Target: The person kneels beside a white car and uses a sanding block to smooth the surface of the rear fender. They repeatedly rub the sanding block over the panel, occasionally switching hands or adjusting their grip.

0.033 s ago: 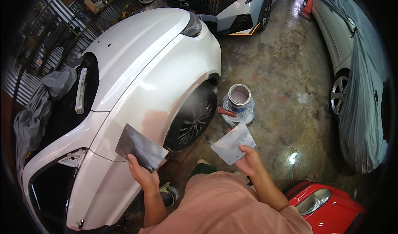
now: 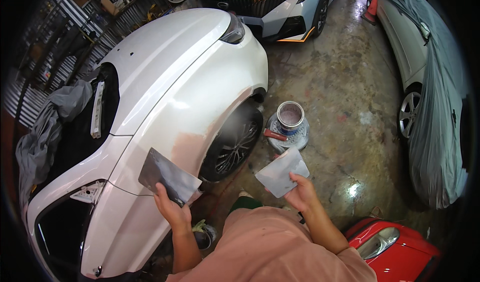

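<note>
White car fender has a tan filler patch above the wheel. Left hand clamps a dark spreader against it. Right hand grips a grey board, near an open can on the floor.

Left side: the white car fills it, and its fender is touching the dark spreader.
Low middle: the black wheel blocks the way under the fender.
Ahead on the floor: an open can stands just past the grey board.
Right side: bare wet floor, then a covered car.
Low right: a red car.
</note>
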The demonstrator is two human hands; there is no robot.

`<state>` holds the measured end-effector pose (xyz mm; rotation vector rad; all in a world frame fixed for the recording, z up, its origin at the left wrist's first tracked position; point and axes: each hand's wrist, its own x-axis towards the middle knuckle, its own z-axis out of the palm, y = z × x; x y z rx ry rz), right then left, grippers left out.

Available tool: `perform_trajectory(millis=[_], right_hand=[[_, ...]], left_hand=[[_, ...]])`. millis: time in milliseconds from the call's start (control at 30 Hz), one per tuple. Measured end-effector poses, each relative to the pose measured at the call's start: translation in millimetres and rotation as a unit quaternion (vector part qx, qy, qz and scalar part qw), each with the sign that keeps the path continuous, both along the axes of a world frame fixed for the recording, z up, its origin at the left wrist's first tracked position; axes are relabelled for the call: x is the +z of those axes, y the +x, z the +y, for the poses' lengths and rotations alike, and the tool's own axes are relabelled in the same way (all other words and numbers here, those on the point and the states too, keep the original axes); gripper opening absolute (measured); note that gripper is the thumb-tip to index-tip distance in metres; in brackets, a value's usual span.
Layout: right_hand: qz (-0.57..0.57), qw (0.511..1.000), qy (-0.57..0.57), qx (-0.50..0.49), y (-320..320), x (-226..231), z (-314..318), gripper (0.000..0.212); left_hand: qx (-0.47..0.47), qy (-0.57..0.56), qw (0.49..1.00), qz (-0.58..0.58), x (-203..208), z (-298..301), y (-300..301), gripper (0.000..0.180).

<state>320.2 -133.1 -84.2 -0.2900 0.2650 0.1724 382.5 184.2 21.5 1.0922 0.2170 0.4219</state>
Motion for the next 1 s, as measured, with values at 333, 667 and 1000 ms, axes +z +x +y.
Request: perform_trajectory(millis=[333, 667, 1000], right_hand=[[-0.012, 0.996, 0.087, -0.034, 81, 40, 75, 0.083], [-0.186, 0.755, -0.622, 0.093, 181, 14, 110, 0.073], [-0.392, 0.315, -0.863, 0.053, 261, -85, 163, 0.060]], left_hand=[[-0.133, -0.076, 0.988, 0.001, 8, 166, 199, 0.044], [-0.345, -0.126, 0.928, -0.061, -12, 235, 306, 0.037], [-0.380, 0.038, 0.924, -0.021, -19, 226, 307, 0.044]])
